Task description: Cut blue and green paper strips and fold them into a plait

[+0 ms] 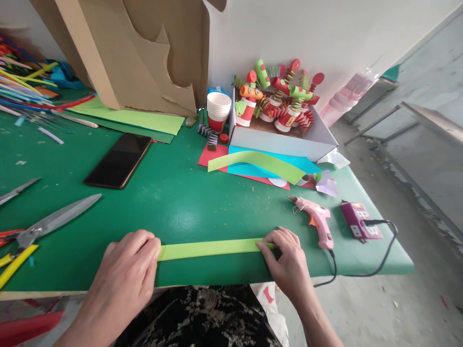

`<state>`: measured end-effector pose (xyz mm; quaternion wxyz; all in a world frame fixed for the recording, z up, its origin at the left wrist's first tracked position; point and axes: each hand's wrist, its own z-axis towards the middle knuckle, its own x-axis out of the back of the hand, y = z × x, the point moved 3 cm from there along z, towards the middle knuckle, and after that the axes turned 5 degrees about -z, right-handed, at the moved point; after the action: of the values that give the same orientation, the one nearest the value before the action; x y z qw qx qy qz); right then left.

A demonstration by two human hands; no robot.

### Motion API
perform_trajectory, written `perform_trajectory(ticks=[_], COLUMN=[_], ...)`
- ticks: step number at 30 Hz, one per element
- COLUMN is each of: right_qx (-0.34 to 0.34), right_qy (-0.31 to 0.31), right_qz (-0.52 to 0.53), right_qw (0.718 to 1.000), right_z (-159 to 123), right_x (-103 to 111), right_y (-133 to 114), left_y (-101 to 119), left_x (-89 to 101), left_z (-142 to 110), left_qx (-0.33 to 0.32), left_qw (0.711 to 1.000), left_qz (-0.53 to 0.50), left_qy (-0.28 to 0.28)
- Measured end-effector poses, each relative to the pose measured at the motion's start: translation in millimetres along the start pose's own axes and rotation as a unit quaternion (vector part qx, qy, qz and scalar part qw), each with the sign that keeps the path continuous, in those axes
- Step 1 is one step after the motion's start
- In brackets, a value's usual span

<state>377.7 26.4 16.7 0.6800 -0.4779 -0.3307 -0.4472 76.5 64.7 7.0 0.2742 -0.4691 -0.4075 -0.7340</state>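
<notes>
A light green paper strip (210, 248) stretches sideways between my two hands, just above or on the green tabletop near its front edge. Its left end is gripped by my left hand (128, 265), whose fingers are curled closed. At the other end my right hand (285, 258) pinches the strip between thumb and fingers. Both tips of the strip are partly hidden by my fingers. To the right of my right hand lies a pink hot glue gun (316, 219). Large shears (58, 221) with red and yellow handles lie left of my left hand.
A black phone (119, 160) lies behind my left hand. At the back stand stacked paper cups (218, 112) and a white box (282, 140) of paper-cup figures. Coloured paper (253, 164) lies before the box. A purple power block (360, 220) with a cable sits at the right edge.
</notes>
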Motion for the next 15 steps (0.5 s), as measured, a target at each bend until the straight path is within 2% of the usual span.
perform_trajectory(ticks=[10,15], right_qx=[-0.027,-0.040], right_qy=[-0.018,-0.031], right_qz=[0.005,0.016], right_qw=[0.999,0.999], right_z=[-2.1,-2.2], right_x=[-2.4,-0.9], right_y=[1.9,-0.9], left_y=[-0.1,-19.3], left_x=[1.2,-5.6], left_z=[1.0,-9.8], left_qx=[0.010,-0.023], left_qw=[1.000,1.000], left_qz=[0.013,-0.004], left_qy=[-0.011,-0.003])
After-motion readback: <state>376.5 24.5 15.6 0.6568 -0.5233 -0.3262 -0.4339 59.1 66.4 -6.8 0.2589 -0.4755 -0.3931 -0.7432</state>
